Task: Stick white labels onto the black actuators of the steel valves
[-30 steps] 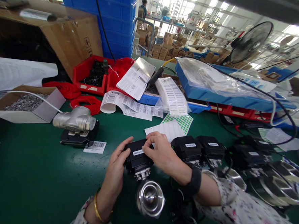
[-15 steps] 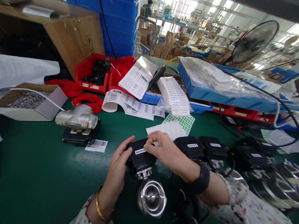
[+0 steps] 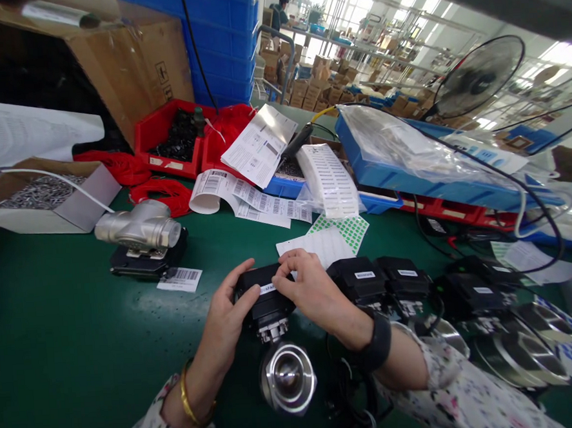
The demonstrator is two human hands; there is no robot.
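Note:
In the middle of the bench lies a motorized ball valve, its black actuator box away from me and its round steel body towards me. My left hand grips the left side of the box, with the thumb on the left end of a white label on its top. At the label's right end, the thumb and forefinger of my right hand are pinched together, covering that end. Several similar valves with black boxes stand to the right. Another valve lies at the left, steel body up.
A barcode slip lies by the left valve. Behind are label sheets, a green-dot sheet, a red bin of black parts, and a box of screws. Black cables lie beside my right forearm.
My left thumb has moved onto the label's left end. My right fingers stay at its right end. The whole view has shifted slightly.

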